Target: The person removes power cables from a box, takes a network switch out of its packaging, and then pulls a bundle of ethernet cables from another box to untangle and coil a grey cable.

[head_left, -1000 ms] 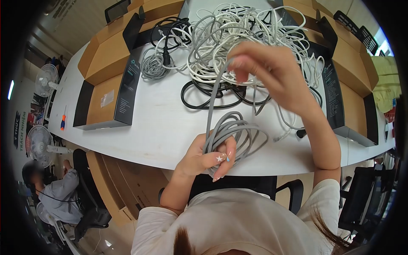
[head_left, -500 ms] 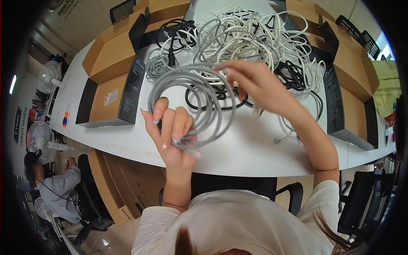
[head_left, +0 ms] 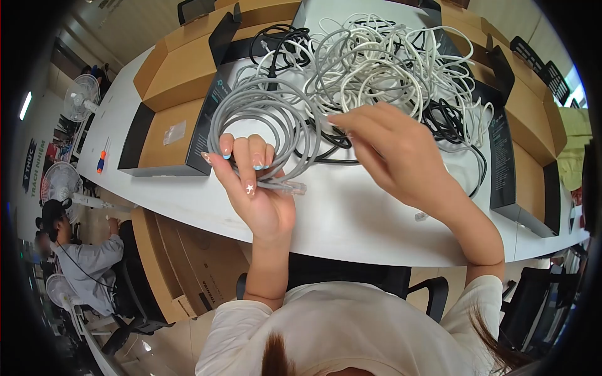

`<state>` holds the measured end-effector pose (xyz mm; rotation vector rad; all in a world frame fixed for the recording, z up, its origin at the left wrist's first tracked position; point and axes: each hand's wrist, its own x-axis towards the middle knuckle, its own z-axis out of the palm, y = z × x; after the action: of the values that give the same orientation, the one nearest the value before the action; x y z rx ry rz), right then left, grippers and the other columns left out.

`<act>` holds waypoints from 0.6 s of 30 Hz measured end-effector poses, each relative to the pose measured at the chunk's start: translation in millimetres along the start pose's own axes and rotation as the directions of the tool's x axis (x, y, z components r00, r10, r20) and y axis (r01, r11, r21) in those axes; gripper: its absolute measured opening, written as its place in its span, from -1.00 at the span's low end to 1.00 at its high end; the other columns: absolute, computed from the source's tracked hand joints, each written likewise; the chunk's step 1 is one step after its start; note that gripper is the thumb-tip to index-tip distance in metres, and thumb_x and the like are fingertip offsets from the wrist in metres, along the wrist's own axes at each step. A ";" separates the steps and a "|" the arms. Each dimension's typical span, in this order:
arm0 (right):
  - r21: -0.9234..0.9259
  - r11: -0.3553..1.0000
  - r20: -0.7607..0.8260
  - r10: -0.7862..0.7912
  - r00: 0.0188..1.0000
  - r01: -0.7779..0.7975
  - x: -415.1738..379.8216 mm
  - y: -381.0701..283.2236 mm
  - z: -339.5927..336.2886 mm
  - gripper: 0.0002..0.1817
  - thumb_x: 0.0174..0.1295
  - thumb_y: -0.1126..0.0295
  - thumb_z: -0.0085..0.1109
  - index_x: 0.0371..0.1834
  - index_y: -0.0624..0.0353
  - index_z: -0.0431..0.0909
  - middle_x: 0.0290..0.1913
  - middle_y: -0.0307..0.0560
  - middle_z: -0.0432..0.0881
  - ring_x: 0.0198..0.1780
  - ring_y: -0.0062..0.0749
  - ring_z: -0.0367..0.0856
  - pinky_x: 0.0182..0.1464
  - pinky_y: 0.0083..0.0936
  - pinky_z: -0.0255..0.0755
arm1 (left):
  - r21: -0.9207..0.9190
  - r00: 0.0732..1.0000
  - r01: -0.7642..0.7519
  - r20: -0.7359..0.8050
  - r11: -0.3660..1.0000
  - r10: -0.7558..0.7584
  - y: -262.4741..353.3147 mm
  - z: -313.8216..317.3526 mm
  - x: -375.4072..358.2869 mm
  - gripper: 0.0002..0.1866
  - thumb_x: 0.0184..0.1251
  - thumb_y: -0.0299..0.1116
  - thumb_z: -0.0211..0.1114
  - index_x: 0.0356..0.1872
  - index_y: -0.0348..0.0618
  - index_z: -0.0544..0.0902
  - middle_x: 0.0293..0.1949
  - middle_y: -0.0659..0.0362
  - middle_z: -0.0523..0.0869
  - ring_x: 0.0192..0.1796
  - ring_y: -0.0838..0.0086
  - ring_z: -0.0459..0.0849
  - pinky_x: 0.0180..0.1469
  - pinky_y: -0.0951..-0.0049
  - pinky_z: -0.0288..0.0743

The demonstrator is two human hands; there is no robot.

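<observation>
My left hand (head_left: 254, 188) is closed around the lower side of a coiled grey network cable (head_left: 221, 116), held up over the table's near part. A clear plug (head_left: 296, 188) sticks out of that hand to the right. My right hand (head_left: 398, 153) has its fingertips pinched together at the right edge of the coil, on a loop of the same cable; its thumb is mostly hidden. Beyond the hands lies a tangled heap of white and grey cables (head_left: 376, 81), with black cables (head_left: 446, 119) at its right side.
An open cardboard box (head_left: 164, 128) with a small plastic bag (head_left: 175, 133) stands to the left, another open box (head_left: 525, 175) to the right. A screwdriver (head_left: 101, 164) lies near the table's left edge. A seated person (head_left: 88, 263) is at the far left.
The coil has spread wider and its blur is gone. My right hand has come slightly down and right along its edge. The view has shifted a little.
</observation>
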<state>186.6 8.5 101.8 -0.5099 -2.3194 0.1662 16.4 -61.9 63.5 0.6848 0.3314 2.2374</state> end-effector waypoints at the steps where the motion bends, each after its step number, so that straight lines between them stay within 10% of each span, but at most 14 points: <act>1: 0.048 0.998 -0.092 -0.033 0.995 0.037 1.8 -2.2 -1.9 -0.84 0.09 0.46 0.23 -0.26 0.23 0.57 -0.34 -0.09 0.57 -0.35 -0.16 0.51 -0.35 -0.36 0.43 | 0.046 0.999 -0.032 -0.008 0.998 0.032 -2.3 1.4 0.2 -0.72 0.58 -0.06 -0.13 -0.25 -0.01 0.30 -0.64 0.40 0.22 -0.41 0.66 0.21 -0.28 0.67 0.20; 13: -0.091 0.952 0.015 -0.291 0.957 0.291 -15.1 -31.4 34.2 -0.77 -0.15 0.40 0.20 -0.37 0.17 0.46 -0.41 -0.22 0.40 -0.35 -0.42 0.42 -0.36 -0.51 0.26 | 0.116 1.000 -0.007 0.018 0.993 0.005 -14.8 7.7 -9.6 -0.66 0.56 0.03 -0.19 -0.22 -0.02 0.29 -0.67 0.42 0.17 -0.44 0.66 0.20 -0.23 0.62 0.17; 18: 0.044 0.947 0.320 -0.316 0.893 0.319 -8.6 -33.8 1.5 -0.65 -0.19 0.41 0.29 -0.26 0.17 0.49 -0.35 -0.22 0.45 -0.29 -0.39 0.48 -0.29 -0.49 0.33 | -0.292 0.990 0.140 0.060 0.946 -0.128 10.7 -2.8 6.0 -0.65 0.51 0.04 -0.08 -0.21 -0.05 0.34 -0.71 0.46 0.21 -0.48 0.71 0.29 -0.23 0.61 0.18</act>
<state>180.6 -25.8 104.1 -0.1019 -2.6884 0.0846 5.0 -64.8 68.0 0.5294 0.0182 2.0822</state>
